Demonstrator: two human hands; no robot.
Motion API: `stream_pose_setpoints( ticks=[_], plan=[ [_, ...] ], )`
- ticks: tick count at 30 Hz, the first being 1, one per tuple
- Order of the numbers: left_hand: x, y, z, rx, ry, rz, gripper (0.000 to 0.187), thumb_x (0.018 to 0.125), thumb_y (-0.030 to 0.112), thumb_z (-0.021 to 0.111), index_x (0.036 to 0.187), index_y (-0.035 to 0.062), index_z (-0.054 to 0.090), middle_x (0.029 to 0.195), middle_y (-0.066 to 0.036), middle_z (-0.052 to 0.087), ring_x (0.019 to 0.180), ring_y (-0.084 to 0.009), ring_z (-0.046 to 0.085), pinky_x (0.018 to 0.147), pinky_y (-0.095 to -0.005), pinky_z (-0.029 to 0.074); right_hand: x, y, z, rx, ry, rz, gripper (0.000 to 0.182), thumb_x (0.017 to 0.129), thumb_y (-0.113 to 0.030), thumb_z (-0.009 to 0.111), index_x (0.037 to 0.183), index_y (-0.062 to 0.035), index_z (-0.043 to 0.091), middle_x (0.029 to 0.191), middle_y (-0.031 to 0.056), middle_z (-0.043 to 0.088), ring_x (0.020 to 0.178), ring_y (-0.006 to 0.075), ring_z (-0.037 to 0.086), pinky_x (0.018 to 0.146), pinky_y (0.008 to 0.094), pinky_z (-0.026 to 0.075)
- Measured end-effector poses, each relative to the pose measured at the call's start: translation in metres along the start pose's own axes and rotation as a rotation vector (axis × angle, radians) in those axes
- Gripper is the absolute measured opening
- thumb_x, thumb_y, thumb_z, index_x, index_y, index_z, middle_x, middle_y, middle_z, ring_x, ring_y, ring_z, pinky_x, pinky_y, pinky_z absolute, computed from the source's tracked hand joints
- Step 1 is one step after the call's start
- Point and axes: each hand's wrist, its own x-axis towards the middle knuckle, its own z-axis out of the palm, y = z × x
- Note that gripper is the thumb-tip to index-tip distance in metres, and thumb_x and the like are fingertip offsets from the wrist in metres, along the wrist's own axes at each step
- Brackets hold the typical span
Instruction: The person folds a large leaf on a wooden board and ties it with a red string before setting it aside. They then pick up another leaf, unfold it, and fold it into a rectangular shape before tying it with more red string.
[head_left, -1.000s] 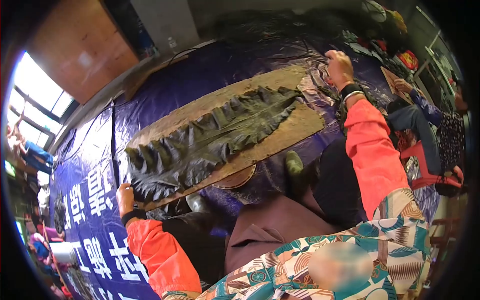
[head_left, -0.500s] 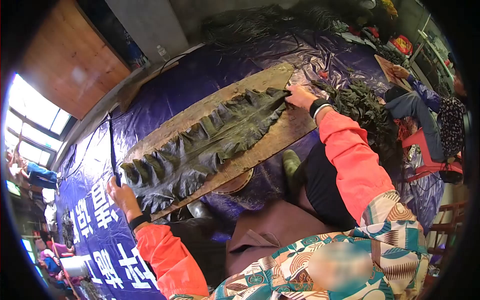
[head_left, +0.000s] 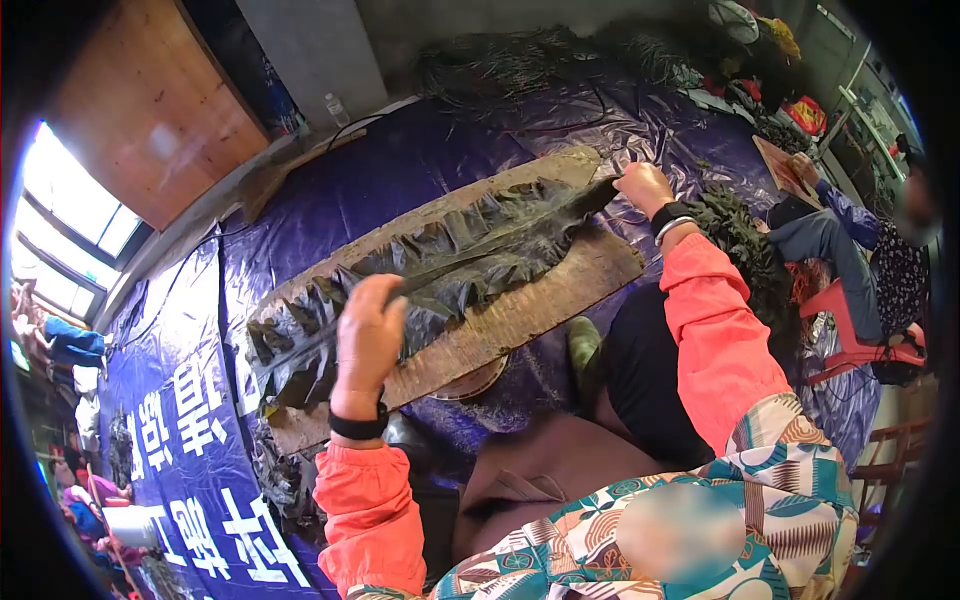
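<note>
A long, dark, ruffle-edged kelp frond (head_left: 455,265) lies lengthwise on a worn wooden board (head_left: 540,300). My right hand (head_left: 645,187) is closed on its narrow end, pulling that end up a little past the board's far right corner. Over the left half of the frond is my left hand (head_left: 368,335), its back towards me and the thumb apart from the fingers. Whether its fingertips press on the frond is hard to see. A dark raised fold runs along the frond's middle between my hands.
Heaped kelp (head_left: 735,225) lies right of the board, more (head_left: 290,480) at its lower left. Blue tarpaulin (head_left: 190,440) covers the floor. At right a co-worker (head_left: 850,240) sits on a red stool (head_left: 838,325) beside another board. A plastic bottle (head_left: 335,106) stands by the wall.
My left hand has moved right and up from the frond's left end to over its surface. My right hand has drawn the narrow end further right and up, and the frond has shifted with it.
</note>
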Motion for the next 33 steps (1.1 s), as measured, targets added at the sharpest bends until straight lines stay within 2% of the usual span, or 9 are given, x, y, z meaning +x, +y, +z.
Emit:
stream_pose_setpoints(
  ticks=[4,6,9,13,16,20,24,29,33],
  plan=[
    [-0.01,-0.022,0.032,0.035,-0.292,0.077,0.031,0.076,0.01,0.068,0.107,0.0048,0.064,0.105,-0.015,0.062,0.102,-0.0348,0.057,0.091,-0.0409,0.046,-0.009,-0.046,-0.065,0.301,-0.532,0.122,0.038,0.079,-0.038,0.067,0.081,-0.0002,0.066,0.066,0.0133,0.064,0.06,0.029,0.062,0.058,0.0394,0.049],
    [-0.009,-0.022,0.035,0.12,-0.43,0.084,0.033,0.075,0.012,0.069,0.108,0.0051,0.064,0.104,-0.015,0.061,0.102,-0.0353,0.056,0.091,-0.0417,0.046,-0.016,-0.055,-0.073,0.488,-0.498,0.19,0.036,0.08,-0.036,0.066,0.079,-0.0001,0.066,0.067,0.0157,0.064,0.067,0.0341,0.063,0.065,0.0415,0.049],
    [-0.008,-0.022,0.039,0.115,-0.394,0.059,0.035,0.075,0.013,0.07,0.108,0.0053,0.064,0.102,-0.015,0.06,0.101,-0.0355,0.055,0.09,-0.0422,0.046,-0.023,-0.072,-0.078,0.272,0.046,-0.056,0.036,0.082,-0.036,0.061,0.08,0.0,0.068,0.084,0.0214,0.067,0.083,0.0394,0.064,0.072,0.046,0.051],
    [-0.006,-0.02,0.038,0.104,-0.389,0.03,0.033,0.075,0.013,0.07,0.107,0.0052,0.065,0.104,-0.016,0.06,0.102,-0.036,0.055,0.09,-0.0421,0.046,-0.05,-0.147,-0.078,0.358,0.221,-0.369,0.03,0.081,-0.032,0.067,0.074,-0.0032,0.064,0.075,0.0177,0.065,0.073,0.034,0.065,0.067,0.0422,0.05],
    [-0.003,-0.024,0.038,0.072,-0.411,0.02,0.033,0.076,0.013,0.069,0.107,0.0047,0.065,0.104,-0.016,0.061,0.102,-0.0363,0.056,0.09,-0.0423,0.046,-0.079,-0.191,-0.072,0.747,-0.348,-0.44,0.037,0.082,-0.032,0.071,0.106,-0.0041,0.066,0.092,0.015,0.068,0.081,0.0254,0.065,0.075,0.0345,0.051],
    [-0.006,-0.026,0.032,-0.002,-0.399,0.004,0.032,0.077,0.015,0.067,0.107,0.0036,0.065,0.105,-0.017,0.063,0.102,-0.0366,0.056,0.09,-0.0426,0.046,-0.056,-0.159,-0.064,1.013,-0.13,-0.216,0.031,0.086,-0.028,0.067,0.105,-0.0038,0.066,0.081,0.0096,0.067,0.076,0.0168,0.064,0.067,0.0304,0.05],
    [-0.008,-0.029,0.03,-0.015,-0.377,0.033,0.031,0.078,0.015,0.067,0.106,0.0031,0.065,0.105,-0.018,0.063,0.102,-0.0366,0.057,0.09,-0.0423,0.046,-0.043,-0.124,-0.05,1.491,-0.351,0.234,0.02,0.091,-0.02,0.063,0.097,-0.0022,0.066,0.079,-0.0012,0.061,0.066,0.0053,0.057,0.056,0.0216,0.046],
    [-0.007,-0.025,0.04,-0.004,-0.22,0.053,0.025,0.078,0.016,0.069,0.098,0.0027,0.065,0.099,-0.017,0.063,0.095,-0.0362,0.059,0.083,-0.0407,0.048,-0.05,-0.11,0.007,0.586,-0.285,0.02,0.032,0.075,-0.027,0.073,0.1,-0.008,0.067,0.102,0.02,0.066,0.1,0.0376,0.061,0.083,0.044,0.049],
    [-0.003,0.01,0.065,0.007,-0.088,0.07,0.018,0.077,0.02,0.072,0.082,0.004,0.066,0.083,-0.014,0.062,0.082,-0.0332,0.06,0.073,-0.0415,0.049,-0.054,-0.125,-0.002,0.38,-0.321,-0.001,0.027,0.075,-0.024,0.072,0.093,-0.0045,0.069,0.097,0.0203,0.067,0.097,0.0384,0.063,0.081,0.0457,0.049]
  ],
)
